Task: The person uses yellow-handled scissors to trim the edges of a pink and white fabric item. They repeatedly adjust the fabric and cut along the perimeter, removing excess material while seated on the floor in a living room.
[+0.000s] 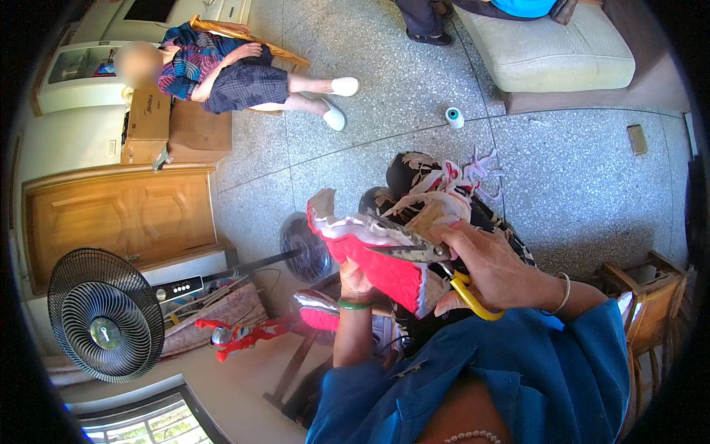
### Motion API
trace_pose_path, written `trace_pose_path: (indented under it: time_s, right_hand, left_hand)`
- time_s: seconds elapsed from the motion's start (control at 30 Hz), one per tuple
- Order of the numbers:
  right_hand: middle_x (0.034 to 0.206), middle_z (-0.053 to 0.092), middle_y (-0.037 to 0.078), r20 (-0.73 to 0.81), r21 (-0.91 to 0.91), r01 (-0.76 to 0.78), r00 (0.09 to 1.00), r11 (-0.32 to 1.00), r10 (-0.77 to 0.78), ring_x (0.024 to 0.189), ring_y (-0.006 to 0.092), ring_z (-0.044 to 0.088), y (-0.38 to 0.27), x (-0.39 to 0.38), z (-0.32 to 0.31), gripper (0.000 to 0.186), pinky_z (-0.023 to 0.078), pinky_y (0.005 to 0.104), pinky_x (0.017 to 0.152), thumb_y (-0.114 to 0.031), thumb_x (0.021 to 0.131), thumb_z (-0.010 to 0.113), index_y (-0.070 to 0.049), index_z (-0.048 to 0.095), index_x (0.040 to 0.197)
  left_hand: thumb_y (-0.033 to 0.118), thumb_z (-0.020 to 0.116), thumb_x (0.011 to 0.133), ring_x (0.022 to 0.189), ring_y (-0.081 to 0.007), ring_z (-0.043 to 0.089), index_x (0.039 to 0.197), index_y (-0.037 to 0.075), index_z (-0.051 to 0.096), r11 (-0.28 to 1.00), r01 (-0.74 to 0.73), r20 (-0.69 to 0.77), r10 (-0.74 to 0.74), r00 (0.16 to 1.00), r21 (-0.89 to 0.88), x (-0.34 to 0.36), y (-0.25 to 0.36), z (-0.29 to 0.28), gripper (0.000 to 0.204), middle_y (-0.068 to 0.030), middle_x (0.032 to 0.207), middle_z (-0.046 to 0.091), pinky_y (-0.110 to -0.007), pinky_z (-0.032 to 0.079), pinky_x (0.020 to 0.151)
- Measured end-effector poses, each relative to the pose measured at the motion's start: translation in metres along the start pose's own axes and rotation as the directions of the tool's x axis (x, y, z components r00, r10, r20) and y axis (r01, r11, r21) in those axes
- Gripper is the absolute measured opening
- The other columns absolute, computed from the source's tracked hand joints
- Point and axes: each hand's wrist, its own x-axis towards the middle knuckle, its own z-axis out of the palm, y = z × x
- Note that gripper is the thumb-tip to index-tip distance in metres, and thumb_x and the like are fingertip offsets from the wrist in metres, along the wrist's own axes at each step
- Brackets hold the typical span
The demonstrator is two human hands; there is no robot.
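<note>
A person in a blue shirt [473, 374] works a red cloth piece [386, 275] with a pale lining between two bare hands. The right hand [492, 268] curls its fingers around a pair of scissors [477, 302], part of the yellow handle showing below the knuckles and the rest covered by the palm. The metal blades reach left from those fingers across the cloth; how far they are parted is hard to make out. The left hand [355, 280], a green bangle [355, 304] just below it, grips the cloth from its near left side, most of its fingers hidden behind the fabric. Beyond the right fingers, pale scraps [473, 174] lie tangled over black patterned trousers [403, 172], their separate pieces difficult to tell apart. Farther past the fingertips, a spool [455, 118] stands on the speckled floor [370, 137]. Well left of the left fingers is a fan [106, 314]; far beyond both hands, a seated person's face is blurred, and another person at the sofa [547, 55] is cut off by the upper edge.
</note>
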Motion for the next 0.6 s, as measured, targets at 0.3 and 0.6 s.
trace_pose_path:
  time_s: [0.3, 0.6]
  right_hand:
    - [0.094, 0.058, 0.021, 0.086, -0.089, -0.082, 0.992, 0.993, 0.089, 0.08, 0.0382, 0.061, -0.001, -0.004, -0.004, 0.078, 0.05, 0.0427, 0.067, -0.054, 0.065, 0.073, 0.002, 0.046, 0.111]
    - [0.101, 0.055, 0.023, 0.039, -0.131, 0.009, 0.999, 0.991, -0.004, 0.083, 0.0391, 0.06, -0.002, -0.005, -0.005, 0.071, 0.049, 0.0428, 0.07, -0.048, 0.071, 0.07, 0.002, 0.044, 0.113]
  left_hand:
    - [0.022, 0.076, 0.07, 0.119, -0.0332, 0.047, 0.133, 0.006, 0.038, 1.0, 0.01, -0.143, -0.014, 0.99, -0.026, -0.005, 0.001, 0.001, 0.075, -0.0146, 0.129, 0.048, -0.051, 0.036, 0.102]
    - [0.027, 0.077, 0.07, 0.115, -0.0343, 0.051, 0.13, 0.004, 0.039, 0.991, 0.029, 0.032, -0.026, 0.999, -0.129, -0.002, -0.002, -0.006, 0.075, -0.0179, 0.123, 0.053, -0.053, 0.037, 0.1]
